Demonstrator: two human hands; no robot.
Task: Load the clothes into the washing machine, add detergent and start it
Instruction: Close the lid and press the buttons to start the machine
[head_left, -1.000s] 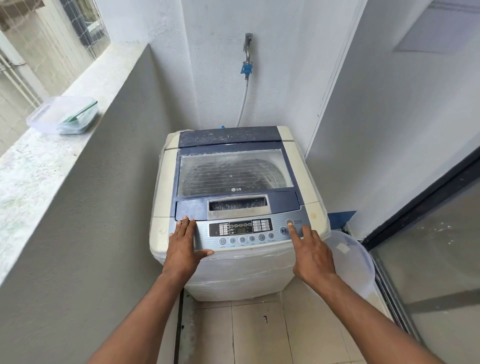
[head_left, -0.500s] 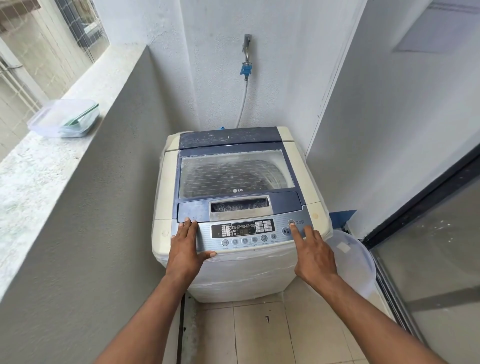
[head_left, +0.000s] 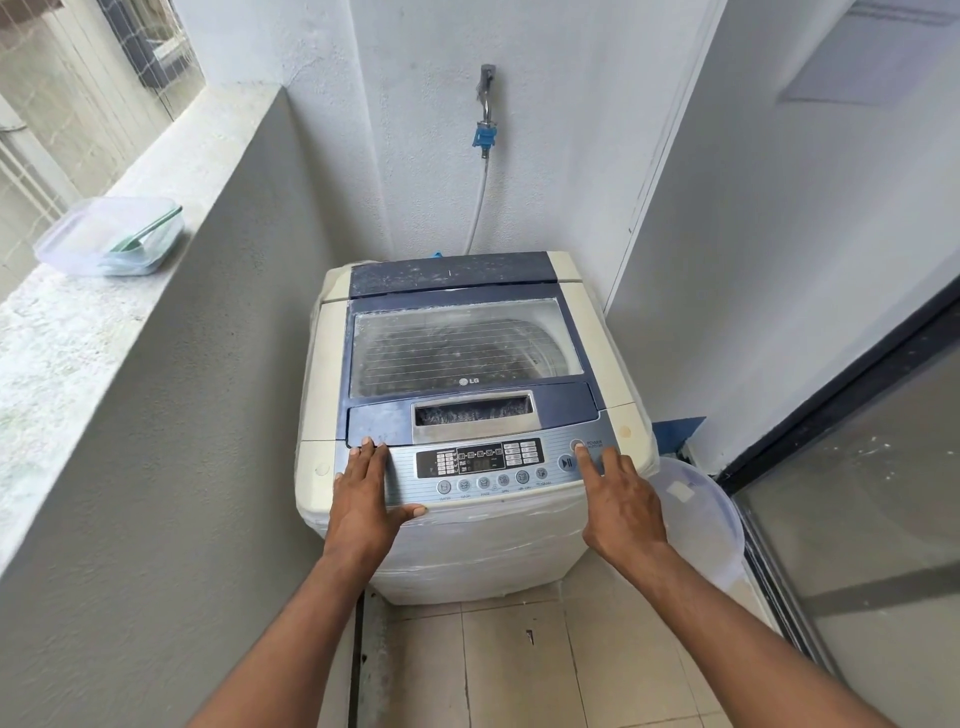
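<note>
Both hands rest on the washing machine (head_left: 467, 545) at its front control panel (head_left: 483, 467). Left hand (head_left: 363, 493) lies flat and spread at the panel's left end, holding nothing; right hand (head_left: 618, 504) points its index fingertip on the power button (head_left: 576, 445), other fingers loose. The starting step seems in hand; next probably the start button (head_left: 566, 462) just beside. Farther back, the lid (head_left: 462, 348) is closed.
</note>
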